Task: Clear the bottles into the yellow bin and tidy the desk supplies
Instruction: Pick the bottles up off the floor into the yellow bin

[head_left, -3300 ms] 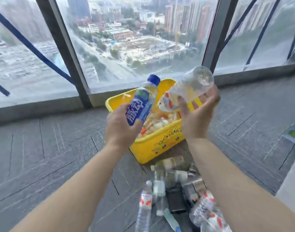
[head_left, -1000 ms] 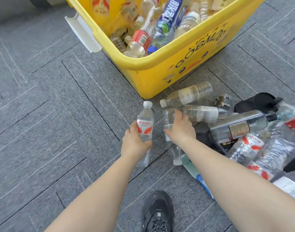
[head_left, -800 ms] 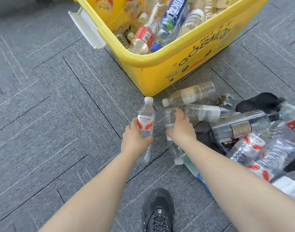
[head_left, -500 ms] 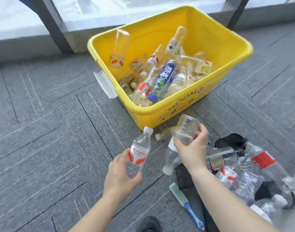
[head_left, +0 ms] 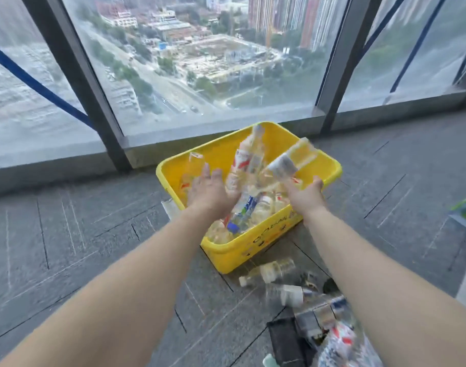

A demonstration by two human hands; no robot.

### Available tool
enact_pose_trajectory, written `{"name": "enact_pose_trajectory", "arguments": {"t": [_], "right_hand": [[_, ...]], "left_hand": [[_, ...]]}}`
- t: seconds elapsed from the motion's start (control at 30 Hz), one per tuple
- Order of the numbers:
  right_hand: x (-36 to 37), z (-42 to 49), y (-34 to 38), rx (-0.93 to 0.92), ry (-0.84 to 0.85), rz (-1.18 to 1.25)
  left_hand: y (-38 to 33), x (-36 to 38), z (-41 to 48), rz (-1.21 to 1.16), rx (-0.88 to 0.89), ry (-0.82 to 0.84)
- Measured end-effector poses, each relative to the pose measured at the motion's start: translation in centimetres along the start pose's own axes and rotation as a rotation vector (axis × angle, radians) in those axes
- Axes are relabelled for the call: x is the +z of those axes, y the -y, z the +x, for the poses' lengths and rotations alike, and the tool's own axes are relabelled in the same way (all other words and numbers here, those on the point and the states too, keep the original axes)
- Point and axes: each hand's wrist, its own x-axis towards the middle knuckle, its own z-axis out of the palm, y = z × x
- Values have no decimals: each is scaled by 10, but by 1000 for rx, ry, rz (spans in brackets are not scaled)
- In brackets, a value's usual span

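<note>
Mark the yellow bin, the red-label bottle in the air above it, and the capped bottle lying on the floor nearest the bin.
Bin (head_left: 253, 254), head view, front outer wall.
Red-label bottle (head_left: 243, 161), head view, its label.
Floor bottle (head_left: 271, 271), head view, its pale label.

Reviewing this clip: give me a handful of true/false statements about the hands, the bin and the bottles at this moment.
1. The left hand has a grip on a bottle. False: its fingers are spread, and a red-labelled bottle is airborne over the yellow bin.
2. The bin already holds bottles. True.
3. No bottles lie on the floor. False: several loose bottles lie by the bin's near corner.
4. The bin stands beside the window. True.
5. The right hand is open. True.
</note>
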Motion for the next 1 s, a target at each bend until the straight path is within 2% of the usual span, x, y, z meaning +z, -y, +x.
{"name": "enact_pose_trajectory", "arguments": {"t": [0.1,0.2,0.5,0.73,0.93,1.0], "right_hand": [[0,-9,-52,21,128,-92],[-6,-14,-93,53,149,-203],[-32,-31,-187,230,136,-282],[-40,-25,-235,241,121,-480],[-54,-45,-252,300,225,-652],[-55,-50,-258,284,237,-660]], "left_hand": [[11,49,-18,154,61,192],[14,90,-31,198,74,296],[-26,147,-23,253,154,287],[-20,186,-6,387,247,285],[-19,176,-3,346,251,443],[-20,175,-5,357,254,430]]}}
